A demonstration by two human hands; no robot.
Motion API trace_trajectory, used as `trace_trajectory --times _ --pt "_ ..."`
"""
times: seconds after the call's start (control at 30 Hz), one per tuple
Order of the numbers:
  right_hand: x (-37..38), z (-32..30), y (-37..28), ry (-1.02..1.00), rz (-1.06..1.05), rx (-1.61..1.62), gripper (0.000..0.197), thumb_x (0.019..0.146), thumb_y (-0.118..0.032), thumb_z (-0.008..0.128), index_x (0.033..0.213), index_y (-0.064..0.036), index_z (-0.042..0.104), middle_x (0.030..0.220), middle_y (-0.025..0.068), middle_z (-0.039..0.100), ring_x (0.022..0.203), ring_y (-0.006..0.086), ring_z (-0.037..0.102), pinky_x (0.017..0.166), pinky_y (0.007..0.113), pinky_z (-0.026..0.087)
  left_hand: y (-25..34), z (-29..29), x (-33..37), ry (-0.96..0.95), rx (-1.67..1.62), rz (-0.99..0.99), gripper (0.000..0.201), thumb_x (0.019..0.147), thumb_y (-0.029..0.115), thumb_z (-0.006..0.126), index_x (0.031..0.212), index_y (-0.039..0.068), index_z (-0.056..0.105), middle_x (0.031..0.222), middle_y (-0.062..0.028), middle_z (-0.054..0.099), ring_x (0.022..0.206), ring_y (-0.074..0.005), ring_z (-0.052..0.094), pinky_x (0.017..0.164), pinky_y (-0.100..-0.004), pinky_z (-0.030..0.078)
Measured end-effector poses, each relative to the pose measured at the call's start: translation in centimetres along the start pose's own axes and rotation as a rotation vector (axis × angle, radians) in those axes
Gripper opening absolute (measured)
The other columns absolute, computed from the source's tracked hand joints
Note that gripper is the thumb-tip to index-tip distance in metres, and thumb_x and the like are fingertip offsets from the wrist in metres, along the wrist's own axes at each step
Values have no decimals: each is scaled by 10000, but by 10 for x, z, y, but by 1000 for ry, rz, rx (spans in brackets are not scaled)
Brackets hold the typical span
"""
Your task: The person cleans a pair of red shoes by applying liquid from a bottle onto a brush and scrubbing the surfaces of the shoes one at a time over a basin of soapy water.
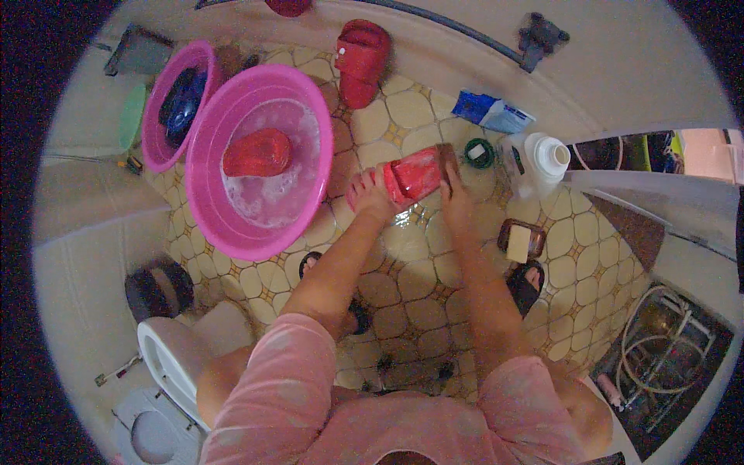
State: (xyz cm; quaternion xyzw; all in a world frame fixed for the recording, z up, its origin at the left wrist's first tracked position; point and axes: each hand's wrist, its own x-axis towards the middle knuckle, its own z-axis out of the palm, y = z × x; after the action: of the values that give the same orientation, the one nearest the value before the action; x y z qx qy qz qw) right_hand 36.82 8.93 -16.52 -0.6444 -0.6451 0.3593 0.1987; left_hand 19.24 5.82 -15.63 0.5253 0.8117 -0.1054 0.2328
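A wet red slide slipper (418,177) is low over the tiled floor, between my two hands. My left hand (372,195) is closed round its left end, fingers wrapped over the strap. At its other end, my right hand (456,200) is closed on a narrow brown block (446,156) that looks like a scrubbing brush and rests against the slipper; its bristles are hidden. To the left, a large pink basin (203,221) holds foamy water, with another red slipper (256,153) in it.
Behind it leans a smaller pink basin (155,159) with dark blue contents. Red footwear (363,66) stands near the far wall. At right are a blue-and-white packet (492,112), a green round lid (480,153), a white-capped jug (546,159) and a soap dish (533,232). A toilet (167,349) stands near left.
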Motion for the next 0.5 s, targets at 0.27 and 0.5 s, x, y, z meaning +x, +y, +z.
trace_trajectory --times 0.27,0.5 --pt "-46 7 22 17 -29 -170 471 902 -327 476 1356 -319 350 778 236 612 685 408 599 635 456 488 1 -3 -3 24 -68 18 1111 548 624 718 1381 204 113 1338 -173 260 1282 -408 193 1035 -547 161" --pt "-13 2 2 -108 78 -111 472 892 -337 490 1346 -325 363 877 242 605 790 395 593 694 456 477 6 -5 -6 29 -86 13 1102 548 634 711 1376 197 132 1331 -171 276 1270 -414 225 1031 -543 181"
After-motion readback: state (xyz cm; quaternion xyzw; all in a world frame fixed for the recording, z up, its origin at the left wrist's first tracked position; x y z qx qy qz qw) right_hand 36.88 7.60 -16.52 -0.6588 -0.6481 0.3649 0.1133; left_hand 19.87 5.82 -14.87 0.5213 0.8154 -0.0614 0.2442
